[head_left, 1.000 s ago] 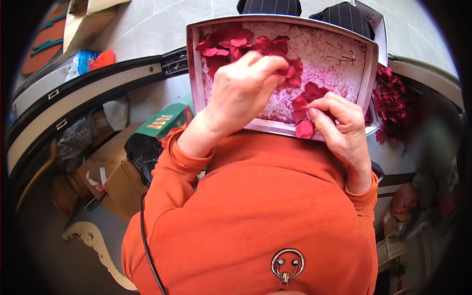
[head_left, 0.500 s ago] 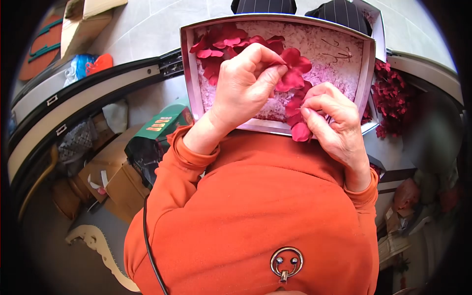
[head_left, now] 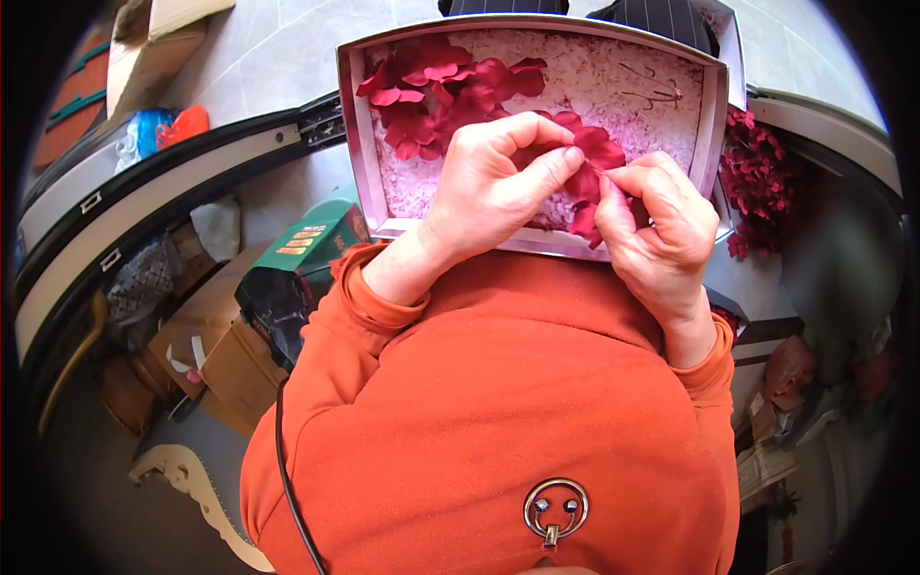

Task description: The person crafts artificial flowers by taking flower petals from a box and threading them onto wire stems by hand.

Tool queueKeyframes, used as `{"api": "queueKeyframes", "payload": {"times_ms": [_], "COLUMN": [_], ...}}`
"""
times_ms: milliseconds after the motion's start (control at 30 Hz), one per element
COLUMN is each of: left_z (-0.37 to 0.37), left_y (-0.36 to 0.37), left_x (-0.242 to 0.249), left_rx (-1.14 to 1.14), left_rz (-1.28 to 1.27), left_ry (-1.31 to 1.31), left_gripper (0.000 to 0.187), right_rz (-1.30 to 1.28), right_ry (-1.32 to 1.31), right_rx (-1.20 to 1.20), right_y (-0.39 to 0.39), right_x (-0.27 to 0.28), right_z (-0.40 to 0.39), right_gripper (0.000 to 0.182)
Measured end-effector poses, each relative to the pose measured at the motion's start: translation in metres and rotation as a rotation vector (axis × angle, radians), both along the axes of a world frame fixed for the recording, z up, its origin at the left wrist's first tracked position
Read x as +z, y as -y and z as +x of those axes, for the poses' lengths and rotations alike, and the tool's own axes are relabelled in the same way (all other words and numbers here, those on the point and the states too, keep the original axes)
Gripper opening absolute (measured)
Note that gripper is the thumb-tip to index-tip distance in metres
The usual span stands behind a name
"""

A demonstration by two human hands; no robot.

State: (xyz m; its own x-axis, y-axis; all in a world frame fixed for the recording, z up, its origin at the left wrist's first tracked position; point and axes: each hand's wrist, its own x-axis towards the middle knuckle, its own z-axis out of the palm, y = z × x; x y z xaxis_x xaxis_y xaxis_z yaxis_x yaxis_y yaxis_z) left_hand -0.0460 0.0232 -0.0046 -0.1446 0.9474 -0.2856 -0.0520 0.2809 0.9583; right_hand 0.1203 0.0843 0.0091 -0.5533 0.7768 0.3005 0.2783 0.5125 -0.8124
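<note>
Two bare hands at work here, both over one shallow box (head_left: 711,134)! The left hand (head_left: 494,187) has thumb and forefinger closed in a pinch on the red flowers (head_left: 599,147); the right hand (head_left: 661,216) pinches at their right edge, its other fingers curled in. So the red flowers sit between the two hands, above the near right part of the box, petals overlapping, too bunched to count.

Look at the far left of the box: one heap of red petals (head_left: 431,91), again too layered to number. Far right, a few thin wires (head_left: 656,88), crossing, their exact count unclear. Outside, just beyond the right wall, one big red bunch (head_left: 762,182)!

Two patches of pinstriped cloth (head_left: 661,27) show past the far edge. Over on the left, one green carton (head_left: 311,235) and two brown cardboard boxes (head_left: 230,369), one near, one far. And down the orange top (head_left: 460,383), one metal ring (head_left: 556,508) and one black cable (head_left: 287,479).
</note>
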Motion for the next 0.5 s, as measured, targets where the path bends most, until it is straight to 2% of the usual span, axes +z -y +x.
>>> {"api": "queueKeyframes", "payload": {"times_ms": [33, 100, 500], "left_z": [0.0007, 0.0023, 0.0063], "left_y": [0.0000, 0.0002, 0.0001], "left_x": [-0.0004, -0.0012, -0.0056], "left_rx": [-0.001, 0.079, 0.100], "left_rz": [0.000, -0.057, -0.045], "left_ry": [0.003, 0.301, 0.333], "left_gripper": [0.012, 0.011, 0.010], "right_rz": [0.000, 0.070, 0.084], "right_ry": [0.003, -0.032, 0.017], "right_rx": [-0.001, -0.022, -0.017], "right_y": [-0.0003, -0.0004, 0.0015], "right_x": [-0.0014, -0.0033, -0.0054], "right_z": [-0.0009, -0.0025, -0.0047], "right_gripper": [0.014, 0.015, 0.015]}}
